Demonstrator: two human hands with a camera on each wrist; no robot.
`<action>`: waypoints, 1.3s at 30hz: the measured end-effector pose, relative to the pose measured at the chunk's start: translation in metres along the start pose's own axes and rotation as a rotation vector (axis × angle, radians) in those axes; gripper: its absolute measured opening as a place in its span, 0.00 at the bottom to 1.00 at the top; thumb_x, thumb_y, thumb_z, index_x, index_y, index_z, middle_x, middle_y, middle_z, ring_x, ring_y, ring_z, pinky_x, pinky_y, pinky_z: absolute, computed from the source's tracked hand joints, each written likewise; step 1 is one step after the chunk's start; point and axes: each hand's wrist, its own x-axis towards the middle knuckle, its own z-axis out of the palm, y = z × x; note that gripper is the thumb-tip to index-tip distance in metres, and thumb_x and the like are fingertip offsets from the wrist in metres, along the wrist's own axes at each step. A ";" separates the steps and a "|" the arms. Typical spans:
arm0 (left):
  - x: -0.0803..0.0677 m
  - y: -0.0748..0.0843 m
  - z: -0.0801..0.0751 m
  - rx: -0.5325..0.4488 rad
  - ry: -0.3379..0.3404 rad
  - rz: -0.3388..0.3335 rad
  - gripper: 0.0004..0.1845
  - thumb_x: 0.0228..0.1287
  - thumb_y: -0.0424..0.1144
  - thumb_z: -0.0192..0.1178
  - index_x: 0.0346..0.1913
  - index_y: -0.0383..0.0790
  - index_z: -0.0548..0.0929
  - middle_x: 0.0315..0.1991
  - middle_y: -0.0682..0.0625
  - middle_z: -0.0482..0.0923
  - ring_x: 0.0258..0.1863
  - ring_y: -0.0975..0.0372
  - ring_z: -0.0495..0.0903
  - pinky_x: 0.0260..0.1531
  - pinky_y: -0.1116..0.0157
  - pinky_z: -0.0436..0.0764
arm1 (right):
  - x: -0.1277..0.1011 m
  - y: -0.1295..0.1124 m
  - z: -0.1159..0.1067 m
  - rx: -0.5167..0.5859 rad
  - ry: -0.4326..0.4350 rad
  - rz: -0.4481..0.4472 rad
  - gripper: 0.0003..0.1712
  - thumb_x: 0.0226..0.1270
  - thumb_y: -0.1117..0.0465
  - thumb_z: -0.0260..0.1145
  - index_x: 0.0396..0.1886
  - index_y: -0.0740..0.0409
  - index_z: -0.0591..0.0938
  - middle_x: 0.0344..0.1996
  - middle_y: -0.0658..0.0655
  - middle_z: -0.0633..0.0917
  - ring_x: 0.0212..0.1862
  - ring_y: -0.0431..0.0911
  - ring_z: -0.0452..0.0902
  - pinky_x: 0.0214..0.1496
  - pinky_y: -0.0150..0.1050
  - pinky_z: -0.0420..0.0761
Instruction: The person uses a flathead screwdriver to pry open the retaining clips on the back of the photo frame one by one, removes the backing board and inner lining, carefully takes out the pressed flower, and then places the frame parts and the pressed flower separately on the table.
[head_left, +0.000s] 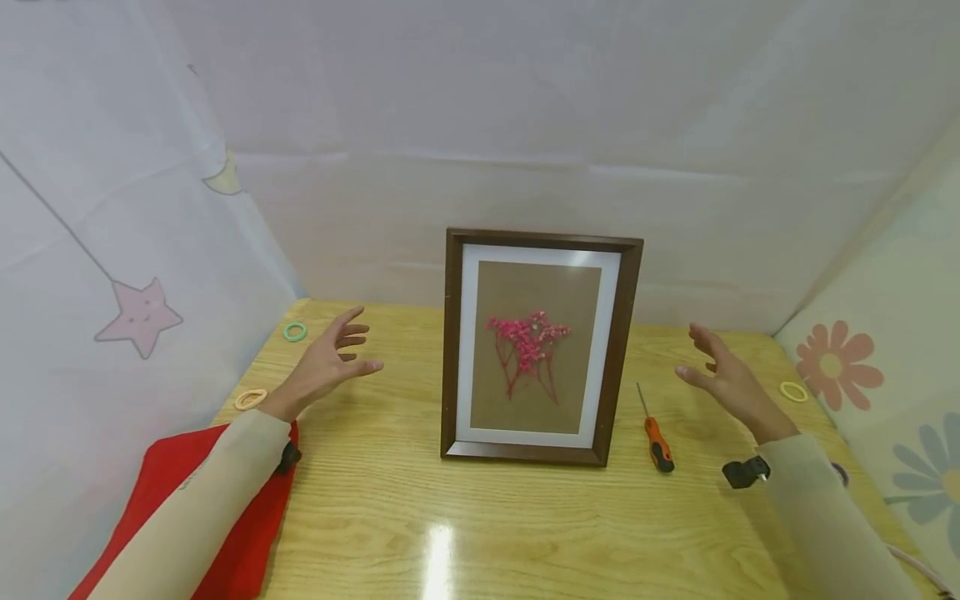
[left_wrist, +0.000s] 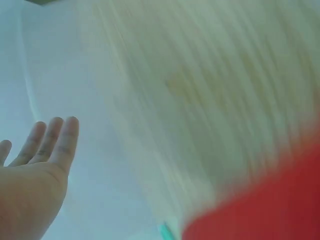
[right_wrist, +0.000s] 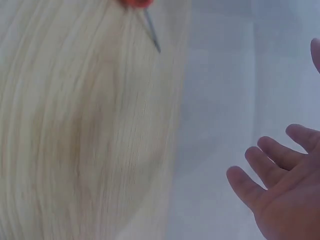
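Upright at the middle of the wooden table (head_left: 375,517) stands one brown picture frame (head_left: 538,346) holding pink dried flowers, with the left hand (head_left: 330,360) and the right hand (head_left: 723,379) hovering on either side of it, both spread wide, fingers relaxed, gripping nothing. Around them lie one orange-handled screwdriver (head_left: 656,433) just right of the frame, three hair ties – green (head_left: 296,332), orange (head_left: 251,399) and yellow (head_left: 793,391) – and one red cloth (head_left: 225,517) under the left forearm

My head view is bright and evenly lit, with overhead glare on the desk (head_left: 438,542) near its front edge and only faint shadows. Both wrist views look washed out and smeared by motion blur.
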 end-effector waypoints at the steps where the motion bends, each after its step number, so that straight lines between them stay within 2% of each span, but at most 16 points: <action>1: 0.000 0.003 0.003 -0.050 0.003 0.011 0.53 0.63 0.49 0.71 0.82 0.61 0.46 0.76 0.39 0.62 0.73 0.41 0.66 0.69 0.39 0.72 | 0.000 -0.003 0.002 0.024 -0.007 -0.008 0.48 0.78 0.49 0.59 0.84 0.48 0.40 0.81 0.68 0.50 0.78 0.71 0.48 0.73 0.67 0.62; 3: 0.000 0.008 0.010 -0.135 0.006 0.029 0.49 0.65 0.45 0.70 0.81 0.58 0.50 0.74 0.40 0.65 0.71 0.42 0.69 0.66 0.44 0.76 | -0.001 -0.009 0.006 0.085 -0.009 -0.031 0.45 0.79 0.52 0.58 0.84 0.49 0.43 0.80 0.67 0.54 0.78 0.67 0.52 0.74 0.49 0.70; 5: -0.001 0.016 0.016 -0.194 0.010 0.035 0.46 0.66 0.43 0.69 0.81 0.55 0.53 0.72 0.41 0.68 0.68 0.45 0.74 0.63 0.53 0.81 | -0.001 -0.015 0.010 0.166 -0.011 -0.044 0.42 0.79 0.54 0.57 0.83 0.48 0.47 0.78 0.61 0.60 0.77 0.60 0.59 0.67 0.31 0.74; 7: -0.001 0.024 0.022 -0.250 0.016 0.033 0.43 0.67 0.42 0.68 0.79 0.53 0.57 0.69 0.42 0.71 0.64 0.50 0.78 0.58 0.62 0.84 | -0.001 -0.021 0.014 0.246 -0.010 -0.071 0.39 0.80 0.56 0.57 0.82 0.50 0.51 0.74 0.54 0.67 0.72 0.49 0.68 0.57 0.20 0.74; 8: -0.002 0.028 0.025 -0.275 0.019 0.036 0.41 0.68 0.42 0.67 0.79 0.51 0.58 0.68 0.41 0.73 0.62 0.53 0.80 0.55 0.65 0.85 | -0.001 -0.024 0.017 0.292 -0.009 -0.086 0.37 0.80 0.58 0.57 0.82 0.51 0.54 0.70 0.50 0.71 0.69 0.45 0.72 0.56 0.19 0.75; 11: -0.002 0.043 0.033 -0.382 0.019 0.021 0.38 0.68 0.40 0.66 0.77 0.46 0.62 0.63 0.41 0.75 0.55 0.59 0.85 0.51 0.66 0.87 | 0.001 -0.034 0.023 0.406 -0.001 -0.129 0.31 0.79 0.62 0.57 0.78 0.55 0.62 0.60 0.40 0.78 0.58 0.35 0.79 0.53 0.23 0.81; 14: -0.001 0.056 0.042 -0.469 0.015 0.005 0.36 0.68 0.39 0.66 0.76 0.40 0.65 0.58 0.42 0.77 0.52 0.59 0.87 0.51 0.61 0.88 | 0.003 -0.045 0.030 0.474 0.008 -0.168 0.27 0.77 0.66 0.59 0.73 0.60 0.68 0.55 0.39 0.82 0.53 0.35 0.82 0.50 0.27 0.84; 19: -0.001 0.072 0.056 -0.523 -0.006 -0.029 0.33 0.66 0.38 0.67 0.72 0.37 0.70 0.57 0.39 0.78 0.50 0.58 0.88 0.50 0.58 0.89 | 0.007 -0.059 0.042 0.463 0.004 -0.161 0.28 0.75 0.65 0.61 0.71 0.68 0.69 0.52 0.40 0.83 0.51 0.34 0.84 0.49 0.27 0.85; 24: -0.003 0.078 0.070 -0.513 -0.047 -0.045 0.30 0.65 0.37 0.67 0.69 0.34 0.74 0.59 0.32 0.77 0.47 0.61 0.88 0.51 0.53 0.88 | 0.007 -0.068 0.050 0.379 -0.042 -0.102 0.30 0.75 0.61 0.63 0.70 0.70 0.68 0.50 0.40 0.82 0.47 0.33 0.84 0.46 0.29 0.86; 30: -0.004 0.087 0.082 -0.525 -0.061 -0.051 0.29 0.65 0.36 0.67 0.67 0.29 0.75 0.58 0.32 0.78 0.44 0.64 0.87 0.56 0.45 0.84 | 0.007 -0.074 0.053 0.327 -0.076 -0.073 0.30 0.74 0.61 0.64 0.69 0.73 0.68 0.49 0.51 0.81 0.41 0.38 0.84 0.46 0.35 0.87; 35: -0.005 0.092 0.086 -0.435 -0.068 -0.108 0.30 0.65 0.39 0.68 0.67 0.28 0.75 0.62 0.33 0.79 0.43 0.61 0.89 0.65 0.47 0.79 | 0.007 -0.076 0.052 0.302 -0.105 -0.046 0.30 0.73 0.62 0.65 0.67 0.75 0.70 0.42 0.54 0.85 0.37 0.40 0.85 0.45 0.37 0.88; 39: -0.004 0.093 0.087 -0.387 -0.053 -0.125 0.30 0.66 0.42 0.69 0.66 0.29 0.76 0.63 0.34 0.79 0.43 0.57 0.90 0.67 0.47 0.77 | 0.006 -0.079 0.051 0.294 -0.112 -0.035 0.30 0.73 0.62 0.65 0.66 0.77 0.71 0.43 0.61 0.87 0.36 0.42 0.87 0.47 0.33 0.87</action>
